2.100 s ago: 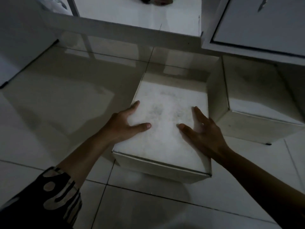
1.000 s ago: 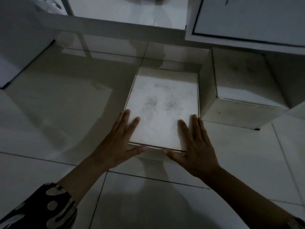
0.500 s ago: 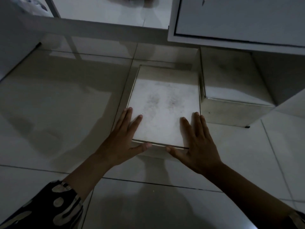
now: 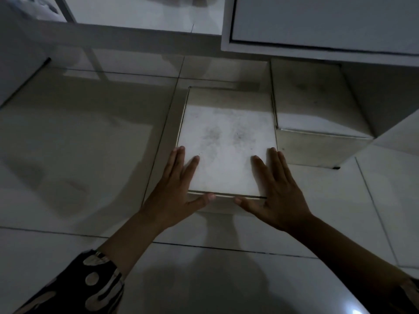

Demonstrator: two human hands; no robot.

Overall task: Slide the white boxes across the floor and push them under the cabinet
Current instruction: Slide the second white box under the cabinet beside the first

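Note:
A flat white box (image 4: 226, 141) with a dusty lid lies on the tiled floor, its far end in the shadow below the white cabinet (image 4: 317, 26). My left hand (image 4: 179, 189) rests on its near left corner, fingers spread on the lid and thumb against the front face. On the near right corner my right hand (image 4: 276, 191) lies the same way. A taller white box (image 4: 317, 123) stands touching it on the right, partly beneath the cabinet.
Glossy tiled floor (image 4: 79, 143) stretches to the left, bounded by a white wall (image 4: 15, 64) at far left. A white shelf edge (image 4: 136, 39) runs across the top, with a thin leg reflected under it.
The flat box has slid away from me, farther into the cabinet's shadow. My hands shifted from the middle of the lid to its near corners, thumbs over the front edge.

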